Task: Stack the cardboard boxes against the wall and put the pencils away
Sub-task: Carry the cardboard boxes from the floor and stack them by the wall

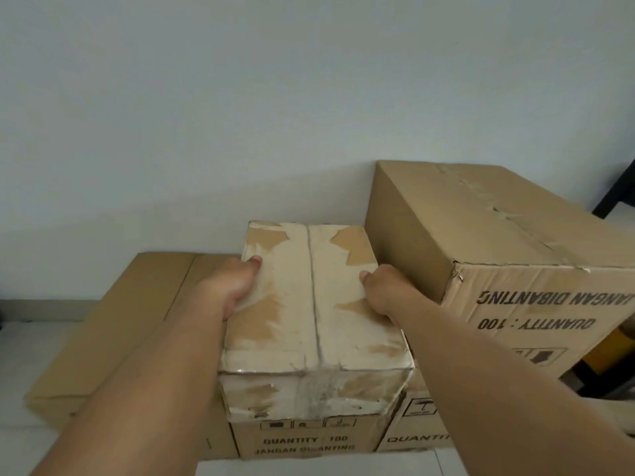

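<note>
Your left hand [240, 285] and right hand [379, 292] grip the small pale box [309, 317] between them. Your thumbs press on its top and your fingers go down its sides, out of sight. It appears to rest on a printed brown box [302, 441] beneath your wrists. A big brown box [498, 228] stands just beside your right hand. A low flat box [137, 304] lies past your left, by the wall [240, 97].

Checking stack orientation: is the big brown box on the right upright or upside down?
Upside down: the QUANTITY : 100 print on the large brown box reads inverted, unlike on the lower box.
</note>
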